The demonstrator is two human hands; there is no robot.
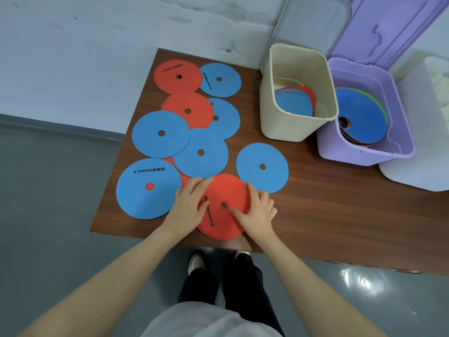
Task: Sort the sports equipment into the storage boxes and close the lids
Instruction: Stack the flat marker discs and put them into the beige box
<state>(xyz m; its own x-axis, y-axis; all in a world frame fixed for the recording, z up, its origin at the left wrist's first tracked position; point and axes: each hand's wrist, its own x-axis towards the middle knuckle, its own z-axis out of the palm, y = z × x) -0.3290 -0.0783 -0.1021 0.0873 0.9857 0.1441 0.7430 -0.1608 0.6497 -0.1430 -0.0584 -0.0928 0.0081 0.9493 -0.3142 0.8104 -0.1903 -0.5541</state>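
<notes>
Your two hands are on a flat red disc (224,207) at the near edge of the brown wooden table (328,203). The disc is round and thin, with a small hole in the middle and black letters on it. Your left hand (190,205) lies on its 9 o'clock side, fingers bent a little and spread, thumb pressing near the letters. Your right hand (258,210) is on its 3 o'clock side, fingers curled over the rim and thumb pressing down close to the hole. You cannot tell if the disc is lifted off the table yet.

More flat round discs lie on the table from 9 to 12 o'clock of the red one. A big blue disc with letters (148,188) is at 9 o'clock. A lone blue disc (262,167) is at 1 o'clock, just beside your right hand. Other blue and red ones overlap each other farther back.

At 1 o'clock, farther away, stands a smooth cream plastic box (267,110), open, with red and blue discs inside. Touching its right side is a purple plastic box (364,154), lid up, holding a blue disc on top of a stack.
</notes>
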